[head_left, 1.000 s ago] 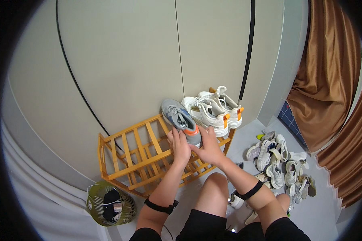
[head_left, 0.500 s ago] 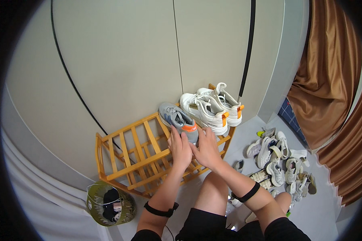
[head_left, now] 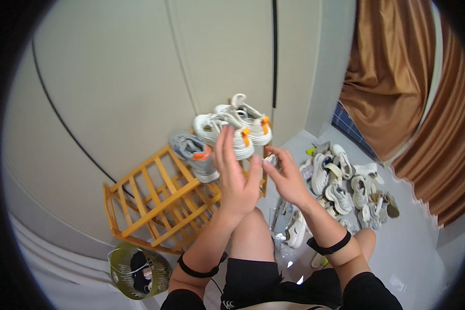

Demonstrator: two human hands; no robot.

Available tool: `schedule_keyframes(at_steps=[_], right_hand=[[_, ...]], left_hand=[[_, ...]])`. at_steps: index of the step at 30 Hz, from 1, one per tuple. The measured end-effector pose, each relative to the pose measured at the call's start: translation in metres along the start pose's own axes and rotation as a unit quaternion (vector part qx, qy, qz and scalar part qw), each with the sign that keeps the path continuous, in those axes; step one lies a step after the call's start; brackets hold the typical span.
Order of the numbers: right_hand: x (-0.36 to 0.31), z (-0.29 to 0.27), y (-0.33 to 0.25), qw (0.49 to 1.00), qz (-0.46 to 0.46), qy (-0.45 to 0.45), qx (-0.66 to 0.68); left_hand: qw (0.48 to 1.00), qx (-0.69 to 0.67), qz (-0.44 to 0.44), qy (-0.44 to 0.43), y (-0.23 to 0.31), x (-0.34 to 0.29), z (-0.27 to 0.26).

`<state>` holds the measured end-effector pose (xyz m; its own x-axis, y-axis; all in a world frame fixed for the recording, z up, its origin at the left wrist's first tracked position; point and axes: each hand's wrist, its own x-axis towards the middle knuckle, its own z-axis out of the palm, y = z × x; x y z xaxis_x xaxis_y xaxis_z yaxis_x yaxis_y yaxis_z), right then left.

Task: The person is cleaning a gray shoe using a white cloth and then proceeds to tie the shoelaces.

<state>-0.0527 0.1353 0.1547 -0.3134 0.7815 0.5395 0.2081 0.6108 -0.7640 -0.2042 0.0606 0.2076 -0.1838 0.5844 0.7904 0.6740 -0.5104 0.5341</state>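
The honey-coloured slatted wooden shoe rack (head_left: 160, 207) stands against the beige wall panel (head_left: 113, 77) and serves as the reference. The single grey lace-up sneaker with an orange heel patch (head_left: 191, 151) rests on its top tier, toe toward the wall and heel toward the person, presumably so that the slats bear the whole sole. A pair of white sneakers with orange heel tabs (head_left: 243, 147) occupies the rack's right end in matching orientation, which likely keeps the shoes in one row. Above the rack's front edge, the left hand (head_left: 237, 188) is beside the grey heel, fingers extended, thumb apart, grasping nothing. The right hand (head_left: 291, 183) is off the rack's right end, fingers curved; a pale item shows at its fingertips, and whether they clamp it cannot be told. Assorted shoes (head_left: 341, 199) lie on the floor right of the rack.
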Motion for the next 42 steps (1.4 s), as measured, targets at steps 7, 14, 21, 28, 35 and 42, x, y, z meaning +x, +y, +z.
schedule_keyframes(at_steps=[7, 14, 21, 28, 35, 42], right_hand=[[-0.051, -0.115, 0.009, 0.941, 0.141, 0.141, 0.274], [-0.111, -0.176, 0.078, 0.853, 0.256, 0.279, 0.36], [-0.213, -0.176, 0.235, 0.76, 0.423, 0.386, 0.306], [-0.264, -0.07, 0.315, 0.708, 0.575, 0.273, 0.307], [-0.282, -0.023, 0.352, 0.751, 0.62, 0.118, 0.197], [-0.33, -0.013, 0.355, 0.724, 0.642, 0.058, 0.245]], left_hand=[[0.956, -0.208, 0.031, -0.205, 0.077, 0.0, 0.117], [0.915, -0.255, -0.045, -0.308, 0.084, -0.059, 0.259], [0.708, -0.29, -0.497, -0.408, -0.013, -0.198, 0.363], [0.679, -0.131, -0.579, -0.433, -0.192, -0.337, 0.377], [0.736, 0.172, -0.404, -0.515, -0.221, -0.361, 0.377], [0.816, 0.221, -0.141, -0.516, -0.281, -0.355, 0.384]])
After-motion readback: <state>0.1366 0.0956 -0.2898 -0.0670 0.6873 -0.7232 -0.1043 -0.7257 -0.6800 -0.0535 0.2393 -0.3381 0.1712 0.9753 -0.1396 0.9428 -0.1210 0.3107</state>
